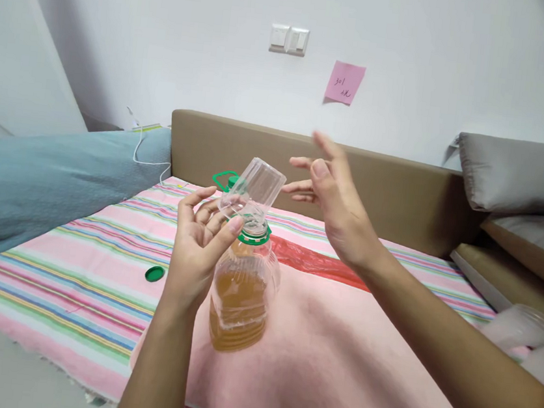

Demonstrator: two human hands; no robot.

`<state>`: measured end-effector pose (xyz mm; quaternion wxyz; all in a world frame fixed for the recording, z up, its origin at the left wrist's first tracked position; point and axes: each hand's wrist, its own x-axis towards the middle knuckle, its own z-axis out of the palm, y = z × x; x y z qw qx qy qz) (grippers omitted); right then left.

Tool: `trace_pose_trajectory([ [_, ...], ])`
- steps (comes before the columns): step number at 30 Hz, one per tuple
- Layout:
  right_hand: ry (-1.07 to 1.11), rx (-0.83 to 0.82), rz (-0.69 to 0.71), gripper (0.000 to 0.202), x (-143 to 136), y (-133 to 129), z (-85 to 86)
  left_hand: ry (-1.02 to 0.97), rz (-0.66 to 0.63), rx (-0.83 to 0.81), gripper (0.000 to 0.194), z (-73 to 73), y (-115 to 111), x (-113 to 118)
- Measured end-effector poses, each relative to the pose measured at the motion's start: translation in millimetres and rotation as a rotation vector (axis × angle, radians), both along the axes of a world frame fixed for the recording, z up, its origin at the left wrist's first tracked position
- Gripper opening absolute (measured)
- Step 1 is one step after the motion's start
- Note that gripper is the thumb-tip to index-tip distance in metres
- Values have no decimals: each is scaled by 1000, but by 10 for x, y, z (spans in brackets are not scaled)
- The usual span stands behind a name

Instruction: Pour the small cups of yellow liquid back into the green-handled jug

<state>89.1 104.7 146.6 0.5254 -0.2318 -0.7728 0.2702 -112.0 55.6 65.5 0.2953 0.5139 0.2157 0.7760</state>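
In the head view, my left hand [201,242] grips a clear plastic container [261,186] between thumb and fingers. The container is tilted and hangs over the neck of a large clear bottle [240,298]; I cannot tell whether the two touch. Amber liquid fills the lower part of this upright bottle, and a green ring [254,236] circles its neck. My right hand [334,198] is raised to the right of the container, fingers spread and slightly blurred, holding nothing. A green cap [154,274] lies to the left. Behind the container shows a green cap with a looped handle [225,180].
A pink cloth [323,354] lies under the bottle on a striped sheet [74,260]. A red plastic bag [314,264] is behind. Clear plastic containers [523,327] stand at right, near stacked cushions [533,240]. A brown headboard [390,198] runs along the back.
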Motion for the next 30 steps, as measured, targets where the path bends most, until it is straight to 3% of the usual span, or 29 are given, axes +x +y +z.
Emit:
trace_pose_trajectory([
  [3, 65, 20, -40, 79, -4, 5, -39, 6, 0, 0, 61, 6, 1, 2],
  [10, 6, 57, -82, 66, 5, -22, -91, 8, 9, 1, 62, -7, 14, -2],
  [18, 1, 3, -14, 61, -19, -51, -60, 32, 24, -9, 65, -8, 18, 5],
  [24, 66, 7, -61, 77, -59, -3, -84, 44, 49, -16, 70, -12, 10, 17],
  [30, 48, -11, -33, 85, -104, 21, 70, 81, 68, 13, 75, -9, -7, 21],
])
